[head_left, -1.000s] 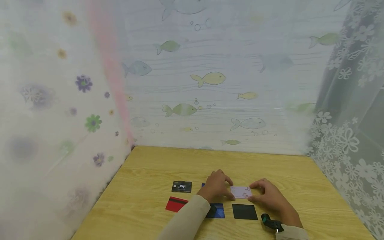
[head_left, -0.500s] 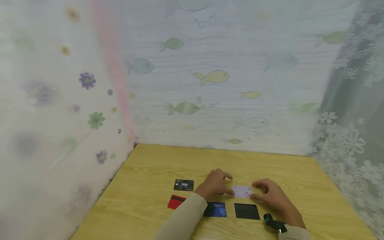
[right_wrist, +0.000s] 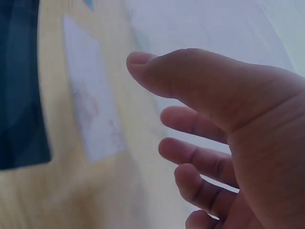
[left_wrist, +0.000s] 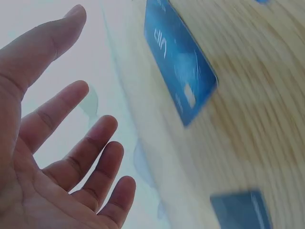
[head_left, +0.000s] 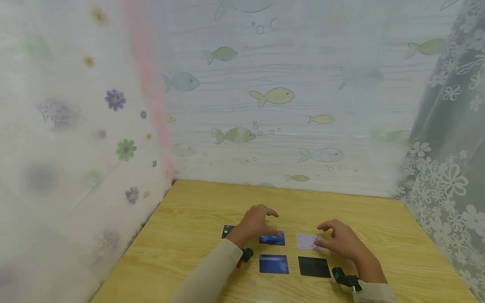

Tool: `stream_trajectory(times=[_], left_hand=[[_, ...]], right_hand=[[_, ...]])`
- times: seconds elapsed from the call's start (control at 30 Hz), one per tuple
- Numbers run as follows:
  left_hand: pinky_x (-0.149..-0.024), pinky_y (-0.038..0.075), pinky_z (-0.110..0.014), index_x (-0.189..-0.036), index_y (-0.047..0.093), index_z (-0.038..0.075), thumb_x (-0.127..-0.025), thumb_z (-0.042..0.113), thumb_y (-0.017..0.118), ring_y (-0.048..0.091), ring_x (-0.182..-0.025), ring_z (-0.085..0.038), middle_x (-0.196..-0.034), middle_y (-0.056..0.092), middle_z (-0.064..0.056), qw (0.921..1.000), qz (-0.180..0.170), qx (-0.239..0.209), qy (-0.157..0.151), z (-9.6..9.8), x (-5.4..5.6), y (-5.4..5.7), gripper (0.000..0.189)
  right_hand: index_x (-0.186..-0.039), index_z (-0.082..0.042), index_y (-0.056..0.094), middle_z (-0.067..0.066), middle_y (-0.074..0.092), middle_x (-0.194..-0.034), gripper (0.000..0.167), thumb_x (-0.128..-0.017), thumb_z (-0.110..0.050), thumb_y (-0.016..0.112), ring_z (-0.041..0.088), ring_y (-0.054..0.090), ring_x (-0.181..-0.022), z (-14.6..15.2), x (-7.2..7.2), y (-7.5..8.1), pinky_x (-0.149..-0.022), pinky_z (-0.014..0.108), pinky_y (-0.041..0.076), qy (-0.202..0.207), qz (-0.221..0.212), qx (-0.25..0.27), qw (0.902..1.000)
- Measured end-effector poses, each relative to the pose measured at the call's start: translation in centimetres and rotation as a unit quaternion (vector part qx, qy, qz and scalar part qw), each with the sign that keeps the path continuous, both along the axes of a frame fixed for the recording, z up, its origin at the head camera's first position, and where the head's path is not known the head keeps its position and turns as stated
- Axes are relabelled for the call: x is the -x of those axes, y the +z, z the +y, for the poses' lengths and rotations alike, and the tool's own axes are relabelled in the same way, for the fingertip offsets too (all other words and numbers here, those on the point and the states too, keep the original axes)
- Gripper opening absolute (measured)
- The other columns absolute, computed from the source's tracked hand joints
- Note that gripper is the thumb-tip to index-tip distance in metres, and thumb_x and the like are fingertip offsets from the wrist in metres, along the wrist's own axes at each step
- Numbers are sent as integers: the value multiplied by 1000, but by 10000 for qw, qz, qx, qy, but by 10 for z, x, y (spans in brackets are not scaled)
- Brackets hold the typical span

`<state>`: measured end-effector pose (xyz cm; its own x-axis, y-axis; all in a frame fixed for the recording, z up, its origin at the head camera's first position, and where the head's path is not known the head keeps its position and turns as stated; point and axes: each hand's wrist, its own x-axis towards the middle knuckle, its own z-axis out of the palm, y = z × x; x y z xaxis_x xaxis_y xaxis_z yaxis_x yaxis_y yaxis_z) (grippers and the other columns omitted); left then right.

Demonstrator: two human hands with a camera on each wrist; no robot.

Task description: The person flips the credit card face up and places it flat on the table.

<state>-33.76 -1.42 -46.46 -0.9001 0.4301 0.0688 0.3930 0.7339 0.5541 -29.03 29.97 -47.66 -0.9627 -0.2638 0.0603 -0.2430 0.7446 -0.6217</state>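
My left hand (head_left: 253, 222) hovers over the left part of the card rows, fingers spread with nothing between them. Beneath its thumb lies a blue VIP card (head_left: 273, 238), whose chip and lettering show in the left wrist view. My right hand (head_left: 342, 240) is beside a pale pink card (head_left: 305, 242) with a reddish floral print; its thumb overlaps the card's right end in the head view. From the right wrist, the fingers hang loosely curved, apart from the pink card (right_wrist: 90, 95). A black card (head_left: 314, 267) lies in front of the pink one.
Another blue card (head_left: 273, 264) with a stripe lies left of the black card. A black chip card (head_left: 227, 231) and a red card (head_left: 239, 264) are mostly hidden by my left arm. The wooden table (head_left: 356, 210) ends at a fish-patterned curtain (head_left: 280, 134).
My left hand has moved left, away from the pink card, uncovering the blue VIP card and covering much of the black chip card and red card. My right hand has let go of the pink card.
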Motion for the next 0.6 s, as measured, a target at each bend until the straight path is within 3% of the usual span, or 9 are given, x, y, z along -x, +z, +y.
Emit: stream_trajectory(times=[0.27,0.43,0.6], left_hand=[[-104,48,-57,-131,73,22,-78,44,91,53,-132,-39,-138,62,-7,9997,220,82,-30,-40,-10,5,60],[-103,47,-60,-129,73,20,-79,43,90,55,-129,-40,-135,63,-10,9990,370,236,-49,-67,-20,6,58],[-103,47,-62,-129,73,19,-80,41,90,53,-131,-40,-136,62,-9,9995,278,136,56,-94,-26,5,57]], right_hand=[[-124,-9,70,11,63,-126,48,-88,-38,83,34,62,-106,-21,-3,22,-82,44,55,325,188,-35,9993],[-128,-10,68,10,64,-127,49,-90,-37,82,33,63,-108,-43,-6,21,-84,43,55,414,317,-5,9986],[-128,-11,69,10,65,-126,48,-91,-40,80,31,64,-106,-66,-8,16,-84,42,54,500,588,26,9970]])
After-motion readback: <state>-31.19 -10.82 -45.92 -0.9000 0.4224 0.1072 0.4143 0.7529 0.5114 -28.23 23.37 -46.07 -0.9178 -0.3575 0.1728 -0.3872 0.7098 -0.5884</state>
